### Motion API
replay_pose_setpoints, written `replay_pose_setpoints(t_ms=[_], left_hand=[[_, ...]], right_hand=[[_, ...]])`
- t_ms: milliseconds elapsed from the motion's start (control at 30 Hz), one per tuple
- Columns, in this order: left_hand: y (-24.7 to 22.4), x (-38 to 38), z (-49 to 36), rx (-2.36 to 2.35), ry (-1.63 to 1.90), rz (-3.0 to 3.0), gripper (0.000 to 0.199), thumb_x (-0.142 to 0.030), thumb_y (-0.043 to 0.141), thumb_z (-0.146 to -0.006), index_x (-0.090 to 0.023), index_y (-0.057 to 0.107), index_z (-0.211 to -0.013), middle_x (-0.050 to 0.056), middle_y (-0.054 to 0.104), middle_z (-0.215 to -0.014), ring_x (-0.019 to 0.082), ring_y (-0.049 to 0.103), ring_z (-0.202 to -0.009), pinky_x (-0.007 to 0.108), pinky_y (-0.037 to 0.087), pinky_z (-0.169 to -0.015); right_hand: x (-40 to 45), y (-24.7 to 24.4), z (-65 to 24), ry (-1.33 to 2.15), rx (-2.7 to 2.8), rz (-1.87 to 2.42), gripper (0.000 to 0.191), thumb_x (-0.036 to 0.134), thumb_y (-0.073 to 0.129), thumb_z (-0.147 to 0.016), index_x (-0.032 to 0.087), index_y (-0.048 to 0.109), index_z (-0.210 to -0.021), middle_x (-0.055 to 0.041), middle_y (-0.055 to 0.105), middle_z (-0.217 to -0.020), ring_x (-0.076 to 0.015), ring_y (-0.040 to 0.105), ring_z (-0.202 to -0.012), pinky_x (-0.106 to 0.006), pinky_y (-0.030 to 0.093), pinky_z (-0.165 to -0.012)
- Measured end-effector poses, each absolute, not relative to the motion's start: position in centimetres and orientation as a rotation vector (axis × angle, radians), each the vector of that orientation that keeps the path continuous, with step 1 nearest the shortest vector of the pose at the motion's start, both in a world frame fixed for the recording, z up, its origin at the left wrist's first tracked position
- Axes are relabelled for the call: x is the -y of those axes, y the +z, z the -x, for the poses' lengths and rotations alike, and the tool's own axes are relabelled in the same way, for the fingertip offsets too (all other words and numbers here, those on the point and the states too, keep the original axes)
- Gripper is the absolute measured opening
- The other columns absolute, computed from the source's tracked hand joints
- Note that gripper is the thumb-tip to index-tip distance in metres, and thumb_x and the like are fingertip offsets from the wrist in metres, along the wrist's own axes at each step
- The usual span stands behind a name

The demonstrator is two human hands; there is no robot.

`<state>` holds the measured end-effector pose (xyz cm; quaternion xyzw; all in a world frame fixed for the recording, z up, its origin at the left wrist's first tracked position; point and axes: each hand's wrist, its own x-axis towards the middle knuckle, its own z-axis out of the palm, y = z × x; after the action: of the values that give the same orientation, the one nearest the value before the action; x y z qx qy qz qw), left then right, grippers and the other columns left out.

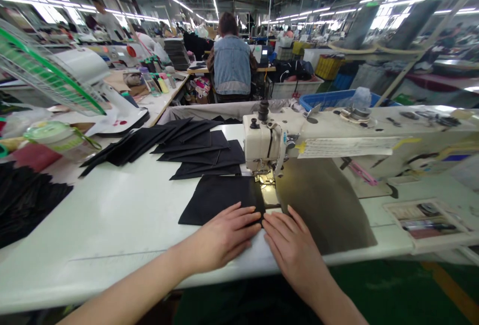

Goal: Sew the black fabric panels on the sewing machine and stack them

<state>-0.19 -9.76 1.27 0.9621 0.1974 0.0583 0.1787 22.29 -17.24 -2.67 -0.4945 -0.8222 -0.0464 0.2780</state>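
Observation:
A black fabric piece [220,197] lies flat on the white sewing table, its right edge beside the lit presser foot [266,180] of the sewing machine [264,140]. On the near right part of that fabric rests my left hand [224,235], palm down with fingers stretched out. My right hand [292,242] also lies palm down with straight fingers, its fingertips at the fabric's near right corner and almost meeting the left ones. Whatever is under the fingertips is hidden. Behind, several folded black pieces [202,145] overlap in a row running left.
A dark plate [322,205] covers the table right of the needle. A small tool tray [430,222] sits farther right. At left stand a white and green fan [90,80], a lidded container [56,138] and a dark fabric stack [26,205]. A person [232,65] sits ahead, facing away.

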Motion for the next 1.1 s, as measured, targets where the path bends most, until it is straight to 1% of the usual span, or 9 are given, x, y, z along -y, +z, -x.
replay_pose_setpoints(t_ms=[167, 300, 400, 600, 733, 833, 1000, 1100], left_hand=[[0.8, 7.7, 0.1, -0.597, 0.237, -2.73, 0.043, -0.029, 0.054, -0.101, -0.024, 0.055, -0.144, 0.009, 0.053, -0.151, 0.026, 0.044, -0.144, 0.05, 0.028, -0.124], [0.6, 5.6, 0.0, -0.605, 0.274, -2.743, 0.041, -0.028, 0.055, -0.101, -0.022, 0.057, -0.141, 0.01, 0.056, -0.148, 0.026, 0.047, -0.142, 0.051, 0.03, -0.122], [0.4, 4.0, -0.2, -0.602, 0.263, -2.76, 0.041, -0.031, 0.054, -0.101, -0.02, 0.058, -0.14, 0.011, 0.057, -0.148, 0.027, 0.047, -0.142, 0.053, 0.03, -0.121], [0.7, 1.4, -0.6, -0.637, 0.323, -2.733, 0.039, -0.029, 0.055, -0.099, -0.019, 0.06, -0.136, 0.011, 0.059, -0.145, 0.028, 0.049, -0.14, 0.052, 0.031, -0.121], [0.8, 0.7, -0.8, -0.648, 0.342, -2.724, 0.036, -0.027, 0.055, -0.098, -0.02, 0.062, -0.133, 0.011, 0.059, -0.145, 0.026, 0.051, -0.138, 0.049, 0.033, -0.12], [0.6, 0.5, -0.7, -0.669, 0.35, -2.731, 0.036, -0.028, 0.054, -0.099, -0.021, 0.06, -0.134, 0.01, 0.057, -0.146, 0.025, 0.05, -0.138, 0.048, 0.031, -0.121], [0.3, 0.7, -0.6, -0.707, 0.33, -2.744, 0.036, -0.031, 0.05, -0.102, -0.023, 0.059, -0.136, 0.008, 0.056, -0.148, 0.024, 0.048, -0.141, 0.049, 0.028, -0.122], [-0.1, 0.7, -0.9, -0.874, 0.294, -2.752, 0.044, -0.035, 0.05, -0.102, -0.022, 0.051, -0.144, 0.011, 0.051, -0.152, 0.026, 0.042, -0.145, 0.052, 0.026, -0.123]], right_hand=[[14.8, -2.6, -21.9, -0.097, 2.19, 1.408, 0.024, 0.017, 0.05, -0.102, 0.02, 0.07, -0.114, -0.0049, 0.074, -0.116, -0.024, 0.063, -0.114, -0.052, 0.033, -0.116], [12.6, -2.4, -21.5, -0.087, 2.169, 1.46, 0.018, 0.015, 0.059, -0.097, 0.019, 0.07, -0.111, -0.0051, 0.074, -0.113, -0.0257, 0.062, -0.113, -0.055, 0.037, -0.113], [11.3, -2.1, -21.3, -0.082, 2.174, 1.532, 0.019, 0.015, 0.063, -0.095, 0.018, 0.07, -0.112, -0.0066, 0.073, -0.113, -0.0272, 0.062, -0.112, -0.058, 0.039, -0.112], [10.0, -1.5, -20.9, -0.08, 2.168, 1.667, 0.022, 0.017, 0.063, -0.095, 0.017, 0.069, -0.116, -0.0094, 0.071, -0.116, -0.0285, 0.061, -0.11, -0.058, 0.04, -0.112], [10.5, -1.7, -20.8, -0.076, 2.15, 1.662, 0.022, 0.017, 0.063, -0.094, 0.017, 0.068, -0.116, -0.0099, 0.07, -0.117, -0.0279, 0.061, -0.111, -0.059, 0.039, -0.113], [11.1, -2.1, -21.0, -0.072, 2.127, 1.628, 0.02, 0.016, 0.062, -0.094, 0.017, 0.068, -0.114, -0.01, 0.069, -0.117, -0.0271, 0.062, -0.112, -0.06, 0.038, -0.114], [12.4, -2.9, -20.9, -0.101, 2.089, 1.558, 0.021, 0.017, 0.058, -0.096, 0.015, 0.066, -0.115, -0.0109, 0.069, -0.116, -0.0269, 0.063, -0.112, -0.059, 0.038, -0.114], [13.4, -3.5, -20.4, -0.15, 2.08, 1.502, 0.024, 0.018, 0.053, -0.098, 0.015, 0.065, -0.118, -0.0121, 0.069, -0.119, -0.027, 0.062, -0.114, -0.056, 0.04, -0.113]])
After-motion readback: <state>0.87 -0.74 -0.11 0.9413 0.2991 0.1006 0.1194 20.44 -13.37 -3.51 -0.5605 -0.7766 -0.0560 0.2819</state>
